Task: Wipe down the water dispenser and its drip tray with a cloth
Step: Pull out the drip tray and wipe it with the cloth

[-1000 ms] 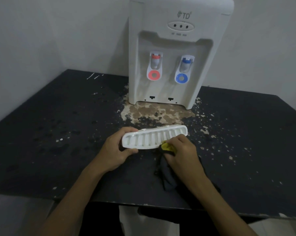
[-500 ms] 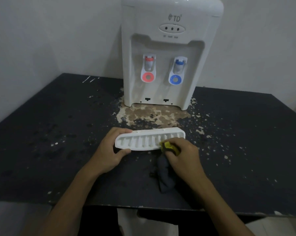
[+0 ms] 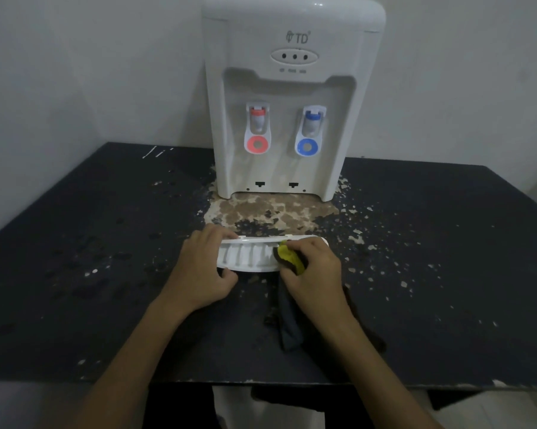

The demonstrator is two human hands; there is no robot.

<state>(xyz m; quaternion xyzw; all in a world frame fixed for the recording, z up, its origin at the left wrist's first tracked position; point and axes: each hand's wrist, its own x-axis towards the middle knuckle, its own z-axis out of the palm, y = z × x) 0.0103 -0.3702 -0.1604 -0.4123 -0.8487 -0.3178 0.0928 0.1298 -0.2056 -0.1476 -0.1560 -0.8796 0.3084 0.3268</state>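
On the chipped black tabletop (image 3: pixel 446 274), a little in front of the white plastic water dispenser (image 3: pixel 292 103), sits the white slotted plastic drip tray (image 3: pixel 248 258), long axis left to right. The left hand (image 3: pixel 199 274) grips its left end, fingers curled over the far rim. The right hand (image 3: pixel 313 274) pinches the bunched yellow-and-dark cloth (image 3: pixel 287 255) onto the right end, and the bare slots lie to its left, so I'd expect a leftward stroke. Pale wall (image 3: pixel 75 72) behind.

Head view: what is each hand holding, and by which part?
Left hand holds the drip tray by its left end. Right hand holds the cloth by its bunched yellow part, pressed on the tray's right side.
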